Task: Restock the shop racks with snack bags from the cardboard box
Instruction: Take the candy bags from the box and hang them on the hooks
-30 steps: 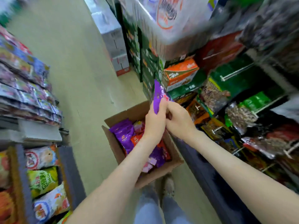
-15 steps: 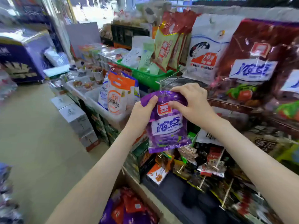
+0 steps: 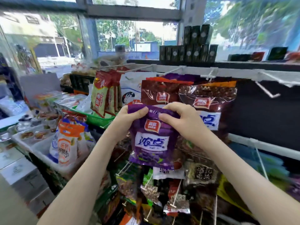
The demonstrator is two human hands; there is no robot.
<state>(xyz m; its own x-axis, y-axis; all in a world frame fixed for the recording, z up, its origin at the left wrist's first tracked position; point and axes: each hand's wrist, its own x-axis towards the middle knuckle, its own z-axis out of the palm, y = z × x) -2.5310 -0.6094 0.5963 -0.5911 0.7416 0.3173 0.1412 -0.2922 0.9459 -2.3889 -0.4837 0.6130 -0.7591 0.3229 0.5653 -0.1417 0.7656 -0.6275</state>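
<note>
You pinch the crinkly purple plastic snack bag (image 3: 151, 137) with left hand (image 3: 129, 118) and right hand (image 3: 181, 121); keep its top level, aiming for the white wire peg (image 3: 172, 70).

Shop by big windows (image 3: 116, 34)
Daylight comes through a grey frame (image 3: 134, 13); trees (image 3: 243, 21) and a building (image 3: 32, 26) outside, pale floor (image 3: 11, 207) lower left.

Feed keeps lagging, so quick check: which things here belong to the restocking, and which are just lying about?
In the job: purple snack bag, left hand, right hand, empty rack hook, hung dark red bags.
Lying about: green basket, black boxes, orange-topped bags.
</note>
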